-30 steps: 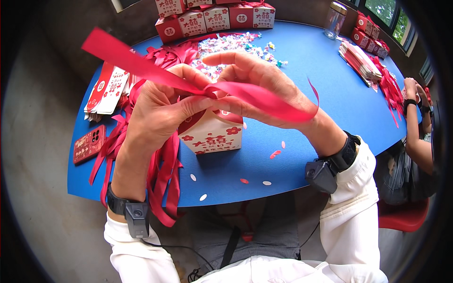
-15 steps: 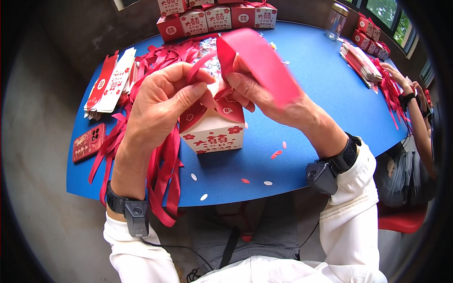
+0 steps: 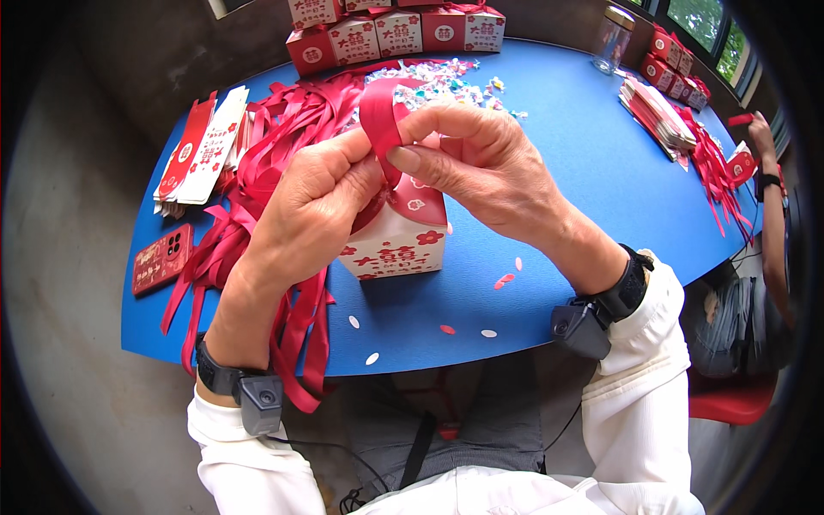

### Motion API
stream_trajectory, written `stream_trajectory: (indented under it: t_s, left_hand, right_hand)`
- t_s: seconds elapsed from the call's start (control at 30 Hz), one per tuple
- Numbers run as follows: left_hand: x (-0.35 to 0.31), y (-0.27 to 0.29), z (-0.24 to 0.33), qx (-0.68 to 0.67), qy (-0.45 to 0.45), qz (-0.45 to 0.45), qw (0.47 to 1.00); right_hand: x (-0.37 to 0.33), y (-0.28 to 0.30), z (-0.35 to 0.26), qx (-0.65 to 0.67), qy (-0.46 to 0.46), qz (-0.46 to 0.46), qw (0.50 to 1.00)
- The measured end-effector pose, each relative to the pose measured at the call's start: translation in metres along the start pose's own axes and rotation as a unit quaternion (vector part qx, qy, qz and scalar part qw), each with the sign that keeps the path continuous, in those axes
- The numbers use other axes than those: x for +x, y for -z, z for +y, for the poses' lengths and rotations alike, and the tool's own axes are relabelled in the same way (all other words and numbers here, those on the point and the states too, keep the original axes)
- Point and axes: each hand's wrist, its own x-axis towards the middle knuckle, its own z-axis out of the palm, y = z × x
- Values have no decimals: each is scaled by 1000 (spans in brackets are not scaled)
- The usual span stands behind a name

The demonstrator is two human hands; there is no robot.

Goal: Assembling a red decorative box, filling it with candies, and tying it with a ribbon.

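A small white and red gift box with flower prints stands upright on the blue table, its top flaps folded inward. Above it, a red ribbon rises in a loop between my hands. My left hand is closed in a pinch on the ribbon close to the box top, hiding part of the lid. Thumb and index finger of my right hand pinch the ribbon on the other side of the loop. Where the ribbon meets the box is mostly covered by my fingers.
Left of the box lies a heap of red ribbons, with flat box blanks and a red phone beyond. Wrapped candies lie behind the box; finished boxes are stacked at the back. A co-worker's hand shows at right.
The long ribbon end that swung over my right hand is now drawn up into a loop between both hands. My right hand has turned and come down over the box. The co-worker's hands moved.
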Motion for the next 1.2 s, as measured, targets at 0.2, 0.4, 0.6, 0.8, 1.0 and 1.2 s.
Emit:
stream_trajectory:
  t_s: [0.2,0.4,0.6,0.8,1.0,1.2]
  left_hand:
    - [-1,-6,3,72,-28,-16,997]
    - [-1,14,2,20,52,-37,998]
    - [1,4,2,-34,34,39,998]
    - [-1,12,-4,-58,10,26,998]
    - [0,13,-9,-29,-36,21,999]
    - [1,6,-12,38,-97,48,993]
  right_hand:
    - [5,3,4,-132,107,35,985]
    - [5,0,-15,-208,-20,54,976]
    - [3,19,-27,-209,-12,-98,973]
    - [8,25,-29,-191,0,-115,975]
    - [8,15,-23,-272,-50,-81,958]
    - [3,12,-11,-234,-63,-22,970]
